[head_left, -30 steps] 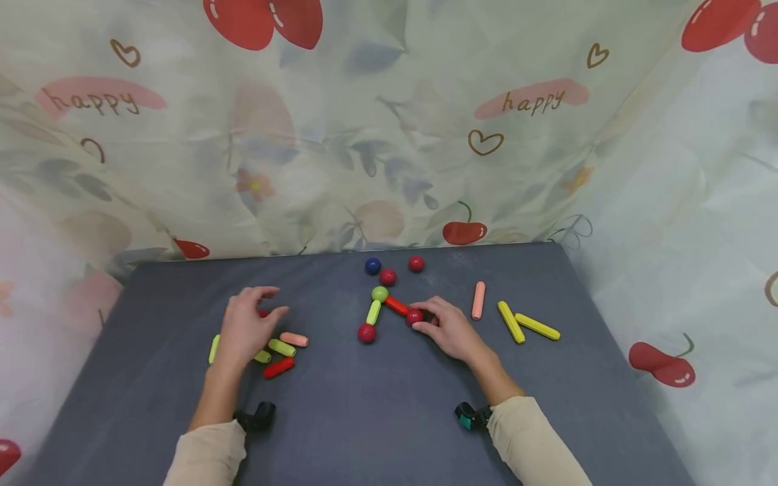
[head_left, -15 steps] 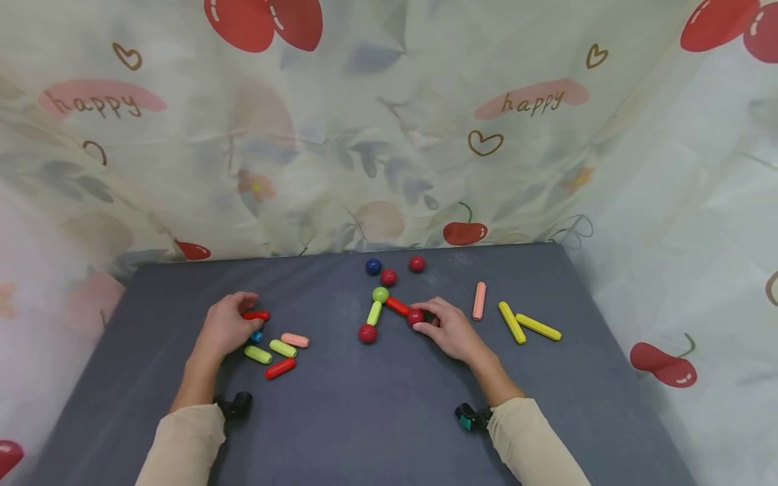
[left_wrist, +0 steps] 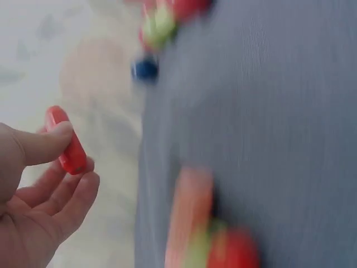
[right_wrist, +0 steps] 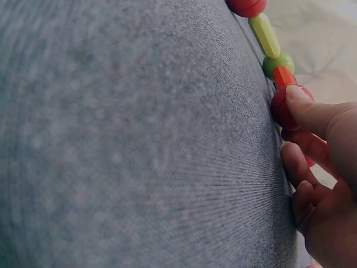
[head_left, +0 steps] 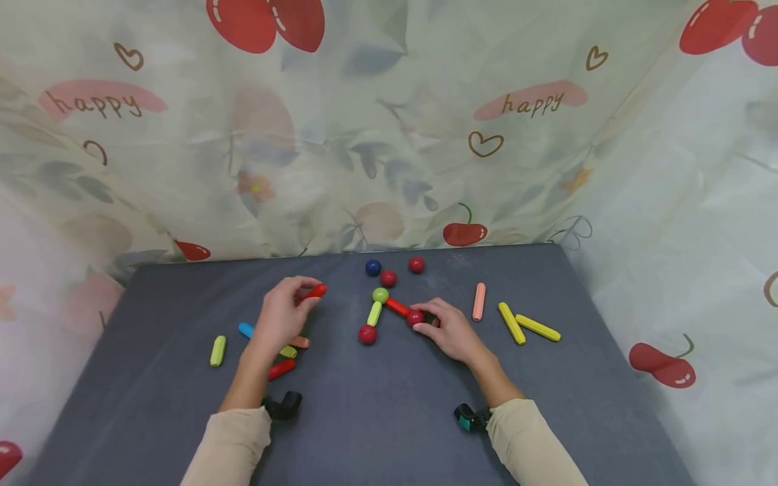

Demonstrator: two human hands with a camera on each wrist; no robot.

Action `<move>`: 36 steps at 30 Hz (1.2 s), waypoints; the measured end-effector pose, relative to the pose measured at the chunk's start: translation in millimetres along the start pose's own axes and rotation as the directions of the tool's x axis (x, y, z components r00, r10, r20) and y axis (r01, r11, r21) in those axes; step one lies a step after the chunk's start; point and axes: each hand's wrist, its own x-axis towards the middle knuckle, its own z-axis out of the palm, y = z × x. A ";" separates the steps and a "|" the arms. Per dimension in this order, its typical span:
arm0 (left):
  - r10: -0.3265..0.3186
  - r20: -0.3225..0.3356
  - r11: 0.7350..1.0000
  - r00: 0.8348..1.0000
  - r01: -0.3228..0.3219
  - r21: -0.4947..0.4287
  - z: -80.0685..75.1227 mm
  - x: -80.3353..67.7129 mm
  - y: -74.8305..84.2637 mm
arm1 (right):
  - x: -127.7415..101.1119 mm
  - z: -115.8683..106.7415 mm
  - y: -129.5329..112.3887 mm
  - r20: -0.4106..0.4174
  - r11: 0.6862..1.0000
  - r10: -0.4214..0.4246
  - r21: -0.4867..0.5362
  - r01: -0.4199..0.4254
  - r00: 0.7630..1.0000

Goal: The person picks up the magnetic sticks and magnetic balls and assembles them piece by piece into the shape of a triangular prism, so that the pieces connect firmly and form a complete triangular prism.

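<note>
A red stick (head_left: 316,291) was pinched in the fingers of the left hand (head_left: 281,317), raised above the worktop (head_left: 389,418) left of the green ball (head_left: 380,294). A red ball (head_left: 415,316) was gripped by the right hand (head_left: 450,331). Bare surface lay toward the near edge.

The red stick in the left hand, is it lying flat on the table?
No, the left hand pinches the red stick between thumb and fingers, lifted off the table.
</note>
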 end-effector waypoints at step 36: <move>0.056 0.026 0.992 0.998 -0.059 0.111 109.4 -24.3 49.2 | -5.4 5.3 -17.0 0.008 0.999 0.042 -0.018 -0.041 0.999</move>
